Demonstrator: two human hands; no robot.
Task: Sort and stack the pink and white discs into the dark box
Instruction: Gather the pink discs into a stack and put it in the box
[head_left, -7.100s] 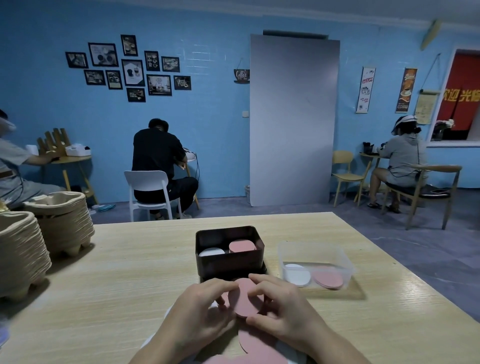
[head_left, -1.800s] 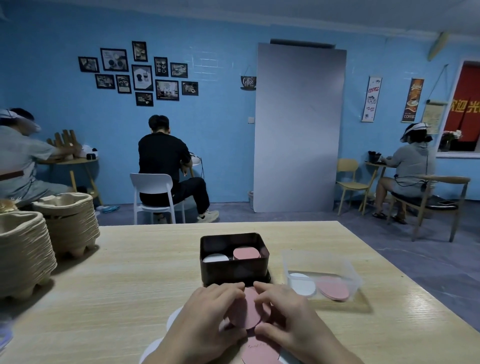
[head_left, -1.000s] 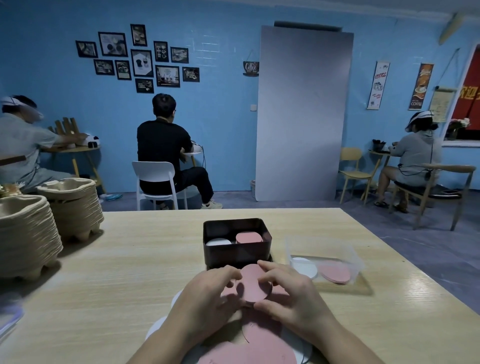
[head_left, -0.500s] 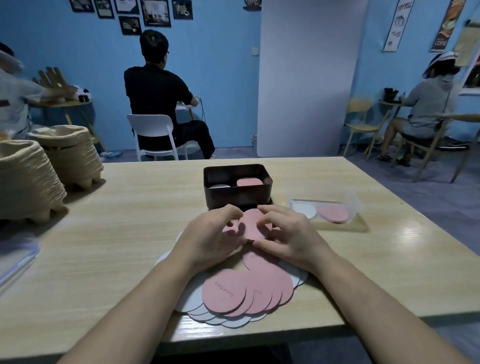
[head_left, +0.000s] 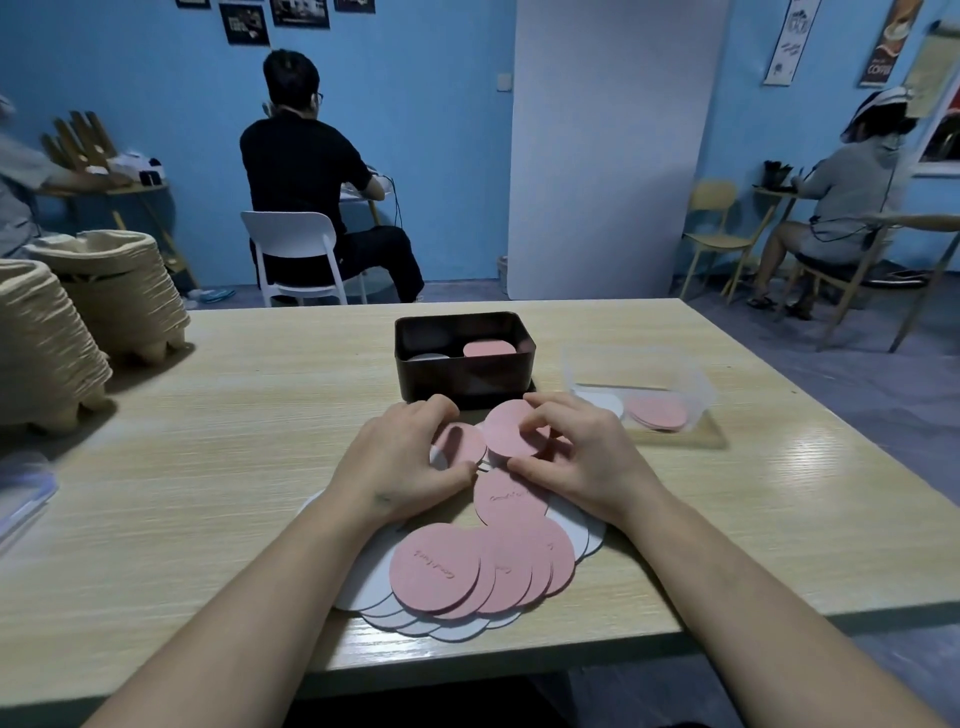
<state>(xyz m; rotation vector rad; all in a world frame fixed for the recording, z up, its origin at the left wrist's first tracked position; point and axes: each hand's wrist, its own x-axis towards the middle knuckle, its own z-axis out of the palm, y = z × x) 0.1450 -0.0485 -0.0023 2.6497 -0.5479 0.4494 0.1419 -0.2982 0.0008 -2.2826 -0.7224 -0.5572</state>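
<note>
A fan of pink discs (head_left: 447, 569) lies over white discs (head_left: 457, 631) on the wooden table (head_left: 208, 467) near its front edge. My right hand (head_left: 582, 457) pinches one small pink disc (head_left: 511, 428) and tilts it up just in front of the dark box (head_left: 465, 364). My left hand (head_left: 402, 462) has curled fingers on another small pink disc (head_left: 460, 444) lying on the pile. Inside the dark box a white stack (head_left: 428, 356) sits left and a pink stack (head_left: 488, 348) right.
A clear plastic tub (head_left: 644, 400) with a white and a pink disc stands right of the box. Stacks of pulp trays (head_left: 78, 312) fill the table's left end. A clear lid (head_left: 21, 493) lies at the left edge. People sit at tables behind.
The view has tilted down, showing the whole fan of discs. My right hand has drawn its pink disc apart from the one under my left hand, to the right.
</note>
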